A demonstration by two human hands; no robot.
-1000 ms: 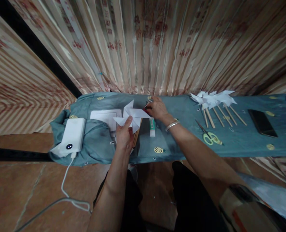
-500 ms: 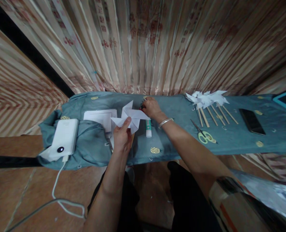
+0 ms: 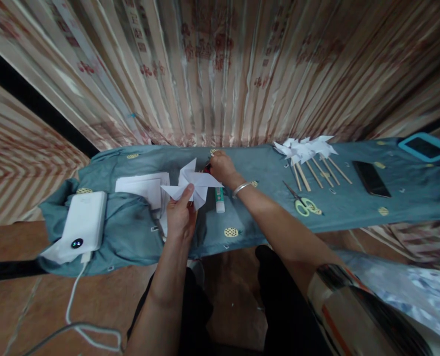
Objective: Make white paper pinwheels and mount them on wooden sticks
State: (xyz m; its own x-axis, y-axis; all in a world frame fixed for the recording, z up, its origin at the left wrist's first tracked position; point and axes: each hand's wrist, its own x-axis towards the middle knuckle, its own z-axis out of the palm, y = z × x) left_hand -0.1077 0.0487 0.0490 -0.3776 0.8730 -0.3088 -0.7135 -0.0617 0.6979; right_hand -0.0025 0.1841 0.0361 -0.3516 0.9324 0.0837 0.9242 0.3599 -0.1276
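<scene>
Table (image 3: 257, 217), long and narrow, under a wrinkled grey-green cloth (image 3: 126, 237) with yellow pineapple print. Contents, left to right:
- Power bank (image 3: 84, 217), white, cable plugged in, near the left end.
- Paper sheets (image 3: 140, 187), white, in an overlapping pile.
- Glue stick (image 3: 220, 201), green and white, lying flat, its upper end partly hidden.
- Scissors (image 3: 303, 203), light-green handles.
- Paper pinwheels (image 3: 304, 149), white, bunched together, on wooden sticks (image 3: 335, 171).
- Smartphone (image 3: 371, 179), black.
- Tablet (image 3: 426, 147), blue-framed, far right end.
</scene>
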